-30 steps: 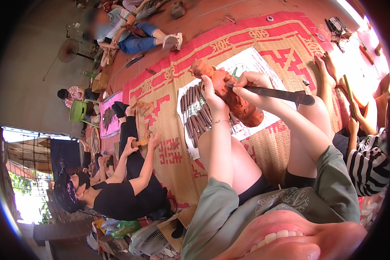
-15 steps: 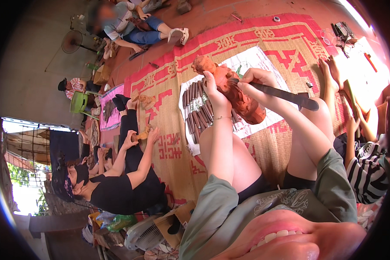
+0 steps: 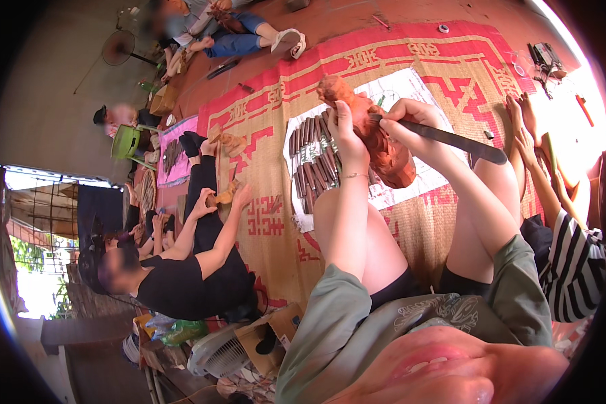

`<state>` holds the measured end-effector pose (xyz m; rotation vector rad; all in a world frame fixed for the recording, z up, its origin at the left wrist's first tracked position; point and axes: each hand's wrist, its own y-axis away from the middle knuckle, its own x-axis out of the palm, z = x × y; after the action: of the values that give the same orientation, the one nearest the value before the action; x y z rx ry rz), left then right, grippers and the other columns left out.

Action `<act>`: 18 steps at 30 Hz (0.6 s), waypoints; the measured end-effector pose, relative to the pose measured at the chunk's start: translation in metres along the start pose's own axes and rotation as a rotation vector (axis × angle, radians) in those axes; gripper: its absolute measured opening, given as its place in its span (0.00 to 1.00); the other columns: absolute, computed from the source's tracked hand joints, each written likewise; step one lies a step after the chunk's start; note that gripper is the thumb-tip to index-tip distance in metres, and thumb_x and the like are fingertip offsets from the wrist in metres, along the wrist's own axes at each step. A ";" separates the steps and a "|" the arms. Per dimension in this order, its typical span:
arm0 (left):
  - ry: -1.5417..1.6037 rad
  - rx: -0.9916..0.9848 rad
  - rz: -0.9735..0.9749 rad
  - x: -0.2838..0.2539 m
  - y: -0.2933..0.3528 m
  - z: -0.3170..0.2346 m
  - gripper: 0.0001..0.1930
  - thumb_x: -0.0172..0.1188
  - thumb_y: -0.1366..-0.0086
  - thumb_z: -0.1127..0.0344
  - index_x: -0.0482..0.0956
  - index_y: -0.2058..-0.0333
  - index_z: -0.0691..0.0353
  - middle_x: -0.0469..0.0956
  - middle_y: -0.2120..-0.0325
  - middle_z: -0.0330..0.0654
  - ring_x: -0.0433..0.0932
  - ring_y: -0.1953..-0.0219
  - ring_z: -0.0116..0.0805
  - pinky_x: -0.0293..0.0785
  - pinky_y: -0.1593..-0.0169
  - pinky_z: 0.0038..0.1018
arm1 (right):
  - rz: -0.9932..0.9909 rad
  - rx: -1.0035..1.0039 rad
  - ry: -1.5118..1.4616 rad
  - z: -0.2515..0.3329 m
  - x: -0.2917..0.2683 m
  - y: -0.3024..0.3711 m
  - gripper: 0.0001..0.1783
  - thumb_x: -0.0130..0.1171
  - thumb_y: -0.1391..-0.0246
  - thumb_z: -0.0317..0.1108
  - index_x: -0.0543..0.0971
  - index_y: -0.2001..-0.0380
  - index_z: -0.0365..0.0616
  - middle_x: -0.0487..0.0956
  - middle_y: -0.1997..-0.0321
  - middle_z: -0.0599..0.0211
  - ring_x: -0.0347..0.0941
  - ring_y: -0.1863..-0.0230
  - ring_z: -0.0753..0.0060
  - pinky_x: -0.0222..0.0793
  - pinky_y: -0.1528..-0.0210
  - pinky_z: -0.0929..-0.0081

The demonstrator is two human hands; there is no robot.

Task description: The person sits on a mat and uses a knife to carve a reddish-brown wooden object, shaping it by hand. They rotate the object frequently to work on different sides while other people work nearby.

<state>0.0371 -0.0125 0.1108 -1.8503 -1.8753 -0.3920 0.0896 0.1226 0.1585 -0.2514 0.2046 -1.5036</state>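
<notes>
A reddish-brown carved wooden figurine (image 3: 389, 158) is held slanting above my lap, its rounded top away from me. My left hand (image 3: 347, 138) is closed around its left side, with the thumb up along the wood. In my right hand (image 3: 421, 121) is a long, dark, flat carving tool (image 3: 461, 141), pinched near its thin end. That end meets the figurine's upper right side; its broad end points right, over my knee. Under the figurine lies a white cloth (image 3: 421, 87) bearing rows of dark carving tools (image 3: 313, 161).
The cloth lies on a red-and-tan woven mat (image 3: 276, 209). A person in black (image 3: 182, 286) at left holds a yellowish carving (image 3: 227, 194). Someone in stripes (image 3: 576, 269) sits close at right; another person (image 3: 239, 34) sits at far left. A fan (image 3: 219, 353) and cardboard box (image 3: 266, 337) stand lower left.
My view has shifted slightly, moving most of the scene a little. The figurine stays in my left hand and the carving tool in my right; the tool's broad end sits slightly further right.
</notes>
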 end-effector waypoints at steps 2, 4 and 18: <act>-0.017 0.016 0.030 -0.001 0.001 0.003 0.33 0.42 0.37 0.39 0.71 0.60 0.71 0.74 0.68 0.45 0.75 0.65 0.34 0.71 0.59 0.28 | -0.065 -0.022 0.013 0.003 0.005 -0.001 0.07 0.60 0.54 0.26 0.73 0.78 0.35 0.74 0.79 0.72 0.66 0.75 0.89 0.63 0.74 0.87; 0.015 -0.008 0.035 0.003 0.002 0.004 0.33 0.42 0.37 0.38 0.71 0.60 0.71 0.74 0.68 0.45 0.75 0.65 0.34 0.71 0.59 0.28 | -0.074 -0.027 0.023 0.005 0.005 -0.001 0.07 0.60 0.54 0.26 0.73 0.78 0.35 0.74 0.79 0.72 0.65 0.76 0.89 0.62 0.74 0.87; 0.086 -0.093 0.076 0.009 0.003 -0.004 0.34 0.40 0.38 0.37 0.70 0.59 0.70 0.74 0.68 0.45 0.74 0.65 0.35 0.71 0.59 0.29 | -0.067 -0.034 -0.089 -0.003 0.002 -0.004 0.08 0.59 0.53 0.25 0.71 0.81 0.37 0.73 0.82 0.72 0.66 0.79 0.89 0.61 0.79 0.88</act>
<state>0.0410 -0.0070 0.1181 -1.9265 -1.7519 -0.5315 0.0846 0.1208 0.1569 -0.3550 0.1516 -1.5526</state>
